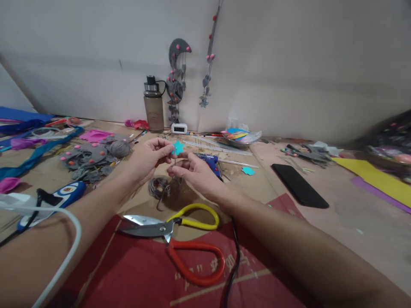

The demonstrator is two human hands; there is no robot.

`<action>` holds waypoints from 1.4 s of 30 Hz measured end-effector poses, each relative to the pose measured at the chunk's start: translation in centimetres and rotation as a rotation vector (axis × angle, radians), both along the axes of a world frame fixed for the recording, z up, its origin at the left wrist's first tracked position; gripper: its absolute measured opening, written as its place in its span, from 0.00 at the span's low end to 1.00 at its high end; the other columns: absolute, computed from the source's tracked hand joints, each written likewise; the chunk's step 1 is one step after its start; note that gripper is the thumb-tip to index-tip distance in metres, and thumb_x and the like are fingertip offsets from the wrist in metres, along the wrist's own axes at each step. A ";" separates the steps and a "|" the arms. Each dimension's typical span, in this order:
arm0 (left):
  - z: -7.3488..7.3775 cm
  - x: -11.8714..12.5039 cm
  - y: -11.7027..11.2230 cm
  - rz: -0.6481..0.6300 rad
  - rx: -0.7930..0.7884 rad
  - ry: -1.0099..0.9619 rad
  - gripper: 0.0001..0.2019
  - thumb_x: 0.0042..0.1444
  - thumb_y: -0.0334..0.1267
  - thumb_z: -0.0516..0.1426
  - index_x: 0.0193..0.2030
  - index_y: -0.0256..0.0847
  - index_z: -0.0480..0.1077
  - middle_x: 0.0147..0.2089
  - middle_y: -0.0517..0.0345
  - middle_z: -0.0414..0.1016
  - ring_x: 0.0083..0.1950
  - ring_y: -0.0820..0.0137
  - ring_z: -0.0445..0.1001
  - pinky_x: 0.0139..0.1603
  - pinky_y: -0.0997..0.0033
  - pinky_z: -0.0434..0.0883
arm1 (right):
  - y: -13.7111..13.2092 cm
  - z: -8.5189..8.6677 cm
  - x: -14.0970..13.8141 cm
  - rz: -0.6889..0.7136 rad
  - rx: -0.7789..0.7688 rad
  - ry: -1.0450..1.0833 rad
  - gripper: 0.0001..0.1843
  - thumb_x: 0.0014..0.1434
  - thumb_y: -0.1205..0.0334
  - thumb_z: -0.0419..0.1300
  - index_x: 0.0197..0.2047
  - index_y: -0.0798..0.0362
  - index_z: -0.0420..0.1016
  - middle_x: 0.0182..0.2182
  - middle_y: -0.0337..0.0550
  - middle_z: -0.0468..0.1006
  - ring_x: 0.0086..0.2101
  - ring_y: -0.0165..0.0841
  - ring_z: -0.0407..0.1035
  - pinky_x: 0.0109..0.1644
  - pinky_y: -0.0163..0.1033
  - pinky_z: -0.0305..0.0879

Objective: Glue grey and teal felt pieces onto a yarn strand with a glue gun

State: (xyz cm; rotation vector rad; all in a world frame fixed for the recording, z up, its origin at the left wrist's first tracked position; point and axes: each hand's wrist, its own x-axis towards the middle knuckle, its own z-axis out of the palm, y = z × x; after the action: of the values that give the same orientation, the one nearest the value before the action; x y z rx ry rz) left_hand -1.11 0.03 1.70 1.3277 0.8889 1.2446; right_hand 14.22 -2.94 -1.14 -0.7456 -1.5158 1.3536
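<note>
Between the thumb and fingers of my left hand [153, 155] is a small turquoise star-shaped cutout [177, 148], held up above the work surface. My right hand [196, 172] is just below and to its right, fingertips pinched on a thin strand of yarn [175, 162] under the cutout. A loose coil of grey-brown yarn [159, 188] lies beneath both hands. Scissors [168, 229] with one yellow and one red handle rest in front, blades parted. Behind my right hand sits a blue glue gun [211, 163], partly hidden, with a second turquoise cutout [248, 171] to its right.
Grey felt pieces with pompoms [88, 158] pile up at left, near a blue-and-white tool [69, 192]. A bottle [154, 107] and small digital clock [179, 128] stand by the wall. A black phone [299, 185] lies at right. A white cable [75, 239] crosses my left forearm.
</note>
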 end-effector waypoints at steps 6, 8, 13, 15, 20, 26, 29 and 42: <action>1.6 -1.7 0.7 0.145 0.017 -0.117 0.03 0.47 0.33 0.59 0.28 0.39 0.67 0.30 0.57 0.73 0.33 0.71 0.74 0.27 0.76 0.68 | 0.6 -0.1 0.4 -0.080 -0.129 0.128 0.07 0.51 0.59 0.61 0.31 0.53 0.70 0.25 0.34 0.71 0.18 0.20 0.55 0.23 0.31 0.59; 2.4 -2.7 1.0 0.201 0.069 -0.150 0.03 0.48 0.32 0.57 0.25 0.40 0.66 0.34 0.55 0.75 0.38 0.68 0.75 0.27 0.75 0.69 | 0.8 0.0 0.8 -0.121 -0.127 0.094 0.07 0.53 0.58 0.60 0.33 0.54 0.72 0.26 0.35 0.72 0.17 0.20 0.52 0.21 0.31 0.54; 3.3 -4.3 1.9 0.237 0.030 -0.117 0.04 0.46 0.28 0.56 0.24 0.38 0.65 0.36 0.52 0.76 0.35 0.69 0.75 0.21 0.79 0.65 | 0.7 0.0 1.1 -0.304 0.055 -0.176 0.11 0.56 0.57 0.57 0.32 0.54 0.78 0.27 0.37 0.74 0.24 0.24 0.60 0.29 0.32 0.58; 3.1 -4.5 2.2 0.231 -0.014 -0.093 0.06 0.43 0.25 0.56 0.27 0.38 0.65 0.35 0.53 0.76 0.31 0.72 0.74 0.20 0.80 0.64 | 0.5 -0.1 1.2 -0.342 0.145 -0.266 0.13 0.57 0.57 0.56 0.32 0.54 0.78 0.27 0.38 0.75 0.28 0.26 0.65 0.34 0.33 0.59; 2.6 -4.4 2.3 0.176 -0.073 -0.056 0.12 0.40 0.21 0.56 0.33 0.37 0.68 0.31 0.56 0.73 0.26 0.76 0.71 0.20 0.82 0.64 | 0.3 -0.9 1.1 -0.315 0.244 -0.388 0.14 0.61 0.58 0.53 0.34 0.54 0.79 0.32 0.40 0.80 0.35 0.29 0.70 0.41 0.34 0.61; 2.0 -3.5 1.9 0.147 -0.219 0.065 0.06 0.48 0.36 0.58 0.26 0.34 0.68 0.28 0.54 0.71 0.23 0.78 0.67 0.13 0.84 0.56 | 0.1 -1.0 1.3 -0.315 0.357 -0.551 0.14 0.61 0.60 0.52 0.33 0.52 0.79 0.32 0.40 0.80 0.35 0.30 0.70 0.40 0.34 0.60; 1.2 -2.8 1.8 0.108 -0.260 0.174 0.11 0.49 0.40 0.61 0.26 0.34 0.68 0.25 0.55 0.69 0.19 0.80 0.64 0.12 0.85 0.52 | 0.0 -0.4 1.6 -0.321 0.396 -0.661 0.14 0.61 0.60 0.52 0.32 0.53 0.78 0.30 0.41 0.79 0.32 0.30 0.69 0.37 0.35 0.59; 0.5 -4.8 3.1 0.243 0.331 1.095 0.07 0.41 0.43 0.64 0.25 0.44 0.76 0.26 0.57 0.76 0.31 0.67 0.71 0.29 0.72 0.62 | -0.1 -1.1 1.3 -0.184 0.259 -0.693 0.14 0.59 0.61 0.51 0.31 0.54 0.78 0.25 0.39 0.76 0.27 0.28 0.64 0.31 0.34 0.54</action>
State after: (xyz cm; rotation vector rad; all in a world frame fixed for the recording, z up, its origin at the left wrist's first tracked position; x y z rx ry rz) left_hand -5.87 3.14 2.20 2.2816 1.6720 0.7861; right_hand 15.52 -3.01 -2.26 -1.2264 -2.0434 0.7626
